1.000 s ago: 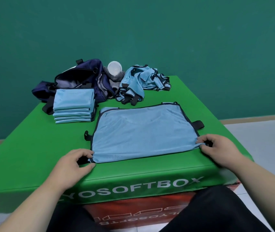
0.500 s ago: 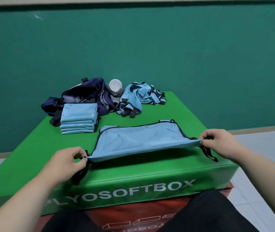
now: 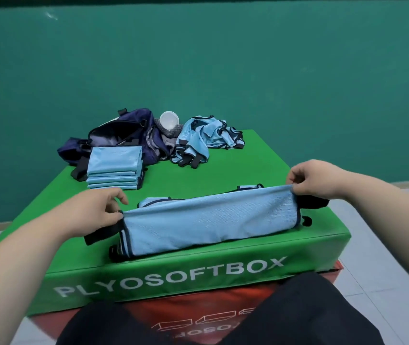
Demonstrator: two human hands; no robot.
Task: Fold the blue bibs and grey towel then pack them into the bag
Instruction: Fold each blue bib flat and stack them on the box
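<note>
Green padded worktop [image 3: 236, 168], lettered PLYOSOFTBOX on its near face, stacked on a red box [image 3: 193, 305]. Behind it, a plain teal wall [image 3: 248, 70]; pale tiled floor [image 3: 387, 247] at either side.

At the far left of the worktop, a navy bag [image 3: 126, 134], open at the top. Just near of it and touching it, a stack of folded bibs [image 3: 114, 168]. Right of the bag, a crumpled grey towel [image 3: 166, 138] with a white cup [image 3: 169, 120] on it, mouth toward the camera. Further right, a heap of unfolded bibs [image 3: 206, 140] with black trim.

At the near edge, the blue bib [image 3: 206, 220]: lower layer flat on the worktop, near edge held up and over toward the far side in a rounded fold.

Left hand [image 3: 96, 212] palm down, thumb and fingers pinched on the raised left corner, with a black strap [image 3: 101, 234] trailing beneath the wrist. Right hand [image 3: 310, 180] a little higher, knuckles up, thumb and forefinger clamped on the raised right corner. Both forearms bare, reaching in from the near corners. Dark trousers [image 3: 223, 322] at the bottom of the view.
</note>
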